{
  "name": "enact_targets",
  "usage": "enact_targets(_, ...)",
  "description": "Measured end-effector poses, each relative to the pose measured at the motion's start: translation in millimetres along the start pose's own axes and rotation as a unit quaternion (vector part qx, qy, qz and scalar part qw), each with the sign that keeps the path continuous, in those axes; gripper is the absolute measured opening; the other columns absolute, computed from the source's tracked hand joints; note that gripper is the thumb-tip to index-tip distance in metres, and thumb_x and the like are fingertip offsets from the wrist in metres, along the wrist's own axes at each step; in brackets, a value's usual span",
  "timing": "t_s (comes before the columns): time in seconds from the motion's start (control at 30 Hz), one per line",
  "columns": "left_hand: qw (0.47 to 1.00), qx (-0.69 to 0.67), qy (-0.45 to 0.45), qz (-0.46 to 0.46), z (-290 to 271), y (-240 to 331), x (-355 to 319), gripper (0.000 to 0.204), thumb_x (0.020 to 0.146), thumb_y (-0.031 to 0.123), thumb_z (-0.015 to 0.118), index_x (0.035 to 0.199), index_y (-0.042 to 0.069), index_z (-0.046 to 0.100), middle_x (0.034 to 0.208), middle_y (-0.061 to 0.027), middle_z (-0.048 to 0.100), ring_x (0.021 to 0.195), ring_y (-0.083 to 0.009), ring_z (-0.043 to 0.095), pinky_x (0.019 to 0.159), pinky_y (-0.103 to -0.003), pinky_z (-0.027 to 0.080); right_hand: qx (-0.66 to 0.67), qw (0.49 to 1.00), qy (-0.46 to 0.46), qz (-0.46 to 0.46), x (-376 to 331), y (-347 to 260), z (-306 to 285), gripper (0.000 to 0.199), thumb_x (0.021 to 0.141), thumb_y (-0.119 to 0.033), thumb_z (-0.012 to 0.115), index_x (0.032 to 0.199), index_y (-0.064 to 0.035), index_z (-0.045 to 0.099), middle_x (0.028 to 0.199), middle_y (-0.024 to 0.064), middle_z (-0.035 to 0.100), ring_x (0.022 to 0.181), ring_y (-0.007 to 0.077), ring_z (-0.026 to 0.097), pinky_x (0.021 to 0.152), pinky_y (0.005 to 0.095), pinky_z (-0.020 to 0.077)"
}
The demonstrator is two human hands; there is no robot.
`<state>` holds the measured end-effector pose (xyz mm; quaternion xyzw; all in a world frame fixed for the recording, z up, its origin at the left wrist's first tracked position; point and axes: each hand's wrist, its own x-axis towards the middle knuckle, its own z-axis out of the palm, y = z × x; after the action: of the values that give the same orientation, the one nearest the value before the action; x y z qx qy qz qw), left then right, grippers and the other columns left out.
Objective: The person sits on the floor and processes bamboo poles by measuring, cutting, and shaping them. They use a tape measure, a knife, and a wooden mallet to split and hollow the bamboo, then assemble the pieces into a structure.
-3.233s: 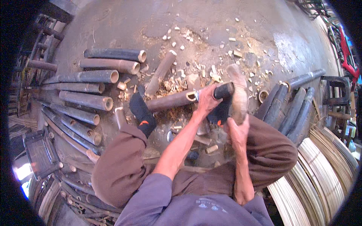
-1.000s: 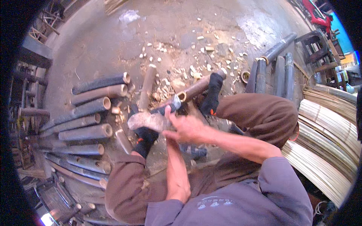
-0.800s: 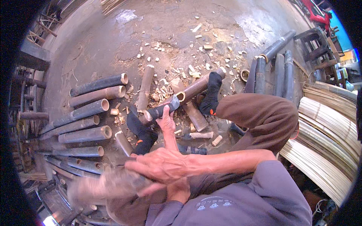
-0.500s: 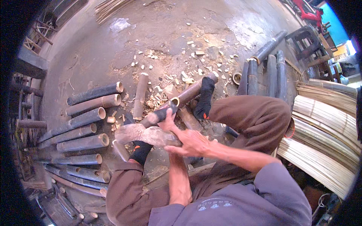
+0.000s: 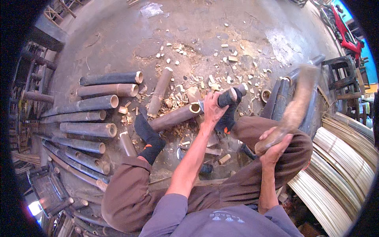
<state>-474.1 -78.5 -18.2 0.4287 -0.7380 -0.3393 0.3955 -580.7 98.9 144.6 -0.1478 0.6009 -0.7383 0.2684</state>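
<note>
My left hand (image 5: 214,108) is closed round a hand tool with a dark-wrapped handle (image 5: 226,99) and a pale butt. A bit of grey metal shows by the open end of a bamboo tube (image 5: 171,117); the blade's kind is hidden. That tube lies on the floor between my feet, which are in dark socks. My right hand (image 5: 273,148) grips the narrow end of a wooden mallet (image 5: 294,108), a thick club-shaped piece. The mallet is raised over my right knee, its head smeared by motion.
Several cut bamboo tubes (image 5: 89,129) lie in a row at the left. More dark tubes (image 5: 282,96) are by my right foot. Pale chips (image 5: 173,100) litter the floor ahead. Bundled split strips (image 5: 335,158) lie at the right, with a dark stool (image 5: 341,75) beyond.
My right hand has swung the mallet from the left across to the right and up. My left hand has moved right with the wrapped tool. The view has shifted a little.
</note>
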Motion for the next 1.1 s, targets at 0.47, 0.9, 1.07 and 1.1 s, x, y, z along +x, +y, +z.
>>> enact_targets(0.47,0.960,-0.240,0.095,-0.113,-76.0,0.2,27.7,0.035,0.080,0.017,0.077,0.109,0.006,0.061,0.092,-0.0047,0.067,0.081,-0.0129,0.061,0.071,-0.031,0.051,-0.117,0.980,-0.063,0.150,-23.1,58.4,49.5,0.043,0.088,-0.023,0.067,0.119,-0.0013,0.047,0.078,0.0026,0.056,0.057,0.0088,0.053,0.048,0.0251,0.0457)
enact_targets(0.9,0.790,-0.474,0.239,-0.306,-104.9,-64.2,-65.0,0.026,0.080,0.009,0.073,0.101,0.012,0.058,0.100,-0.0026,0.065,0.095,-0.0149,0.058,0.085,-0.036,0.046,-0.177,0.779,-0.585,-0.139,-126.9,25.9,137.7,0.078,0.077,-0.040,0.075,0.139,-0.0077,0.039,0.114,0.0267,0.061,0.092,0.0436,0.064,0.078,0.0455,0.0541)
enact_targets(1.07,0.774,-0.515,0.215,-0.298,-86.5,-58.8,-63.7,0.032,0.079,0.008,0.073,0.107,0.010,0.056,0.100,-0.0033,0.064,0.094,-0.0165,0.060,0.083,-0.037,0.049,-0.417,0.755,-0.506,0.028,-90.6,73.2,119.8,0.072,0.082,-0.047,0.068,0.135,-0.0055,0.041,0.097,0.0293,0.065,0.090,0.0455,0.064,0.077,0.0486,0.0528)
enact_targets(1.1,0.774,-0.520,0.210,-0.295,-85.1,-56.2,-63.2,0.033,0.079,0.008,0.073,0.108,0.010,0.056,0.101,-0.0034,0.064,0.094,-0.0168,0.060,0.083,-0.037,0.049,-0.445,0.746,-0.494,0.041,-91.6,76.5,122.0,0.072,0.083,-0.048,0.067,0.135,-0.0046,0.041,0.094,0.0303,0.065,0.090,0.0461,0.064,0.077,0.0492,0.0525)
